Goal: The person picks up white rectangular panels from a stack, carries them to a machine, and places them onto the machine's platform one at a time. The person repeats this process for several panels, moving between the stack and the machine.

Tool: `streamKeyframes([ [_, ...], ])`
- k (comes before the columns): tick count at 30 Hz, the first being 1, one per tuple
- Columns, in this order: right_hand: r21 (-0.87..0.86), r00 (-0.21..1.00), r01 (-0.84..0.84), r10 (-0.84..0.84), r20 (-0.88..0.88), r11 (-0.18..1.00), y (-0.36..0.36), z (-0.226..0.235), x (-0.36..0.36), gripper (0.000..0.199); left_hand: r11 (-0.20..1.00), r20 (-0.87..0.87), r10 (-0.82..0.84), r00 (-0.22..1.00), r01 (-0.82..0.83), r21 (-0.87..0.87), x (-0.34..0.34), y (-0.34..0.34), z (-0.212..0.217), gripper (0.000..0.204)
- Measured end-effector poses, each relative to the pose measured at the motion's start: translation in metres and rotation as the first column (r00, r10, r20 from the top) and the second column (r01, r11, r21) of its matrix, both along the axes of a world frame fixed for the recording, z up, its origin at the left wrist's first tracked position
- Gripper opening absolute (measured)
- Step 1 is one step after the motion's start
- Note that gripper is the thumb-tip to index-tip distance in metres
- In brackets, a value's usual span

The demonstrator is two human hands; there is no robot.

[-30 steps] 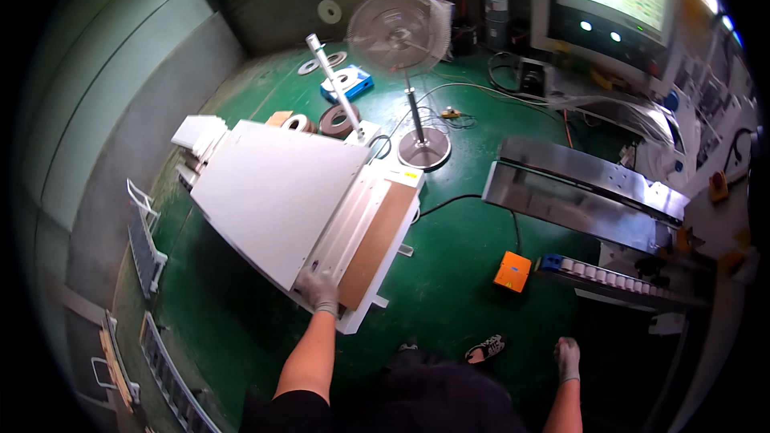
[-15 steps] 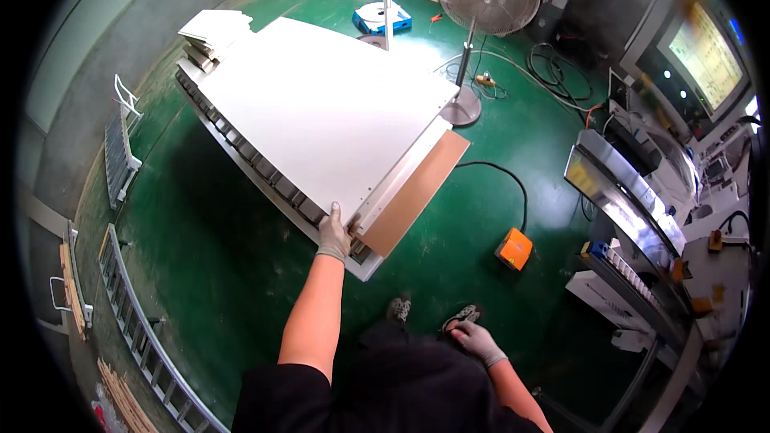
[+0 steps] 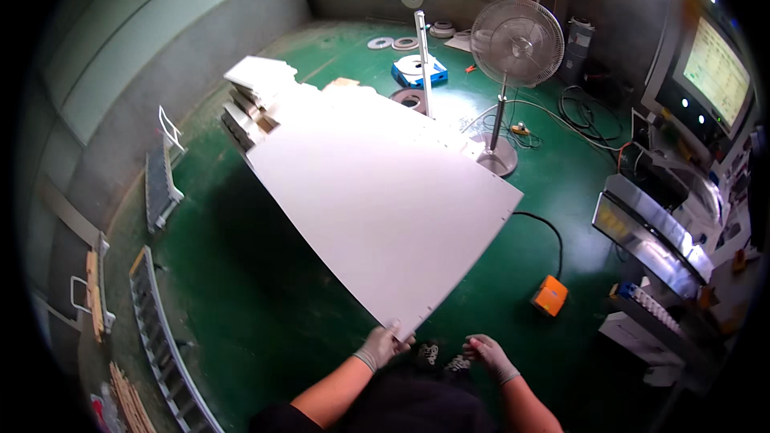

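Note:
A large white panel slants across the middle, its nearest corner close to my body. My left hand, in a pale glove, grips that corner, thumb on top and fingers underneath. To the right, my gloved right hand is held apart from the panel. Its fingers are loosely curled, and nothing shows in them. Beyond the panel's far left end lies a pile of white pieces. Whatever lies beneath the panel is mostly hidden.
A standing fan is beyond the panel. On the green floor to the right sits an orange foot pedal with a black cable. A machine with a lit screen lines the right side. A ladder lies at left.
My left hand has drawn the panel's corner toward my body, off the stack it lay on. The right hand has risen slightly. The view has tilted up, showing more wall.

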State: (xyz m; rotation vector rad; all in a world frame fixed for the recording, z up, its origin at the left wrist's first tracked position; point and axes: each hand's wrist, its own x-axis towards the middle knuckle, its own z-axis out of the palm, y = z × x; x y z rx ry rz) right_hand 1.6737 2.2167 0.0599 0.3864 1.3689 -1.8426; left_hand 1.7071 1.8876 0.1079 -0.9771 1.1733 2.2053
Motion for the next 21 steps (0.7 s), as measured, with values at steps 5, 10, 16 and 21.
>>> streamKeyframes([
  [5,-0.114,0.976,0.142,-0.158,-0.149,0.983,-0.085,0.075,-0.062,0.038,0.973,-0.013,0.190,0.982,-0.187,0.137,-0.003,-0.024,-0.004,0.052],
  [10,0.018,0.930,0.338,-0.331,-0.161,0.941,-0.105,0.025,-0.099,0.036,0.920,-0.149,0.382,0.912,-0.361,0.149,-0.074,-0.111,-0.032,0.051],
  [16,-0.247,0.824,0.537,-0.565,-0.053,0.806,-0.126,0.040,-0.112,0.041,0.857,-0.251,0.513,0.821,-0.504,0.105,-0.140,-0.231,-0.041,0.048],
  [21,-0.258,0.772,0.581,-0.623,-0.126,0.772,-0.094,0.025,-0.079,0.054,0.835,-0.257,0.549,0.795,-0.531,0.142,-0.177,-0.268,-0.026,0.049],
])
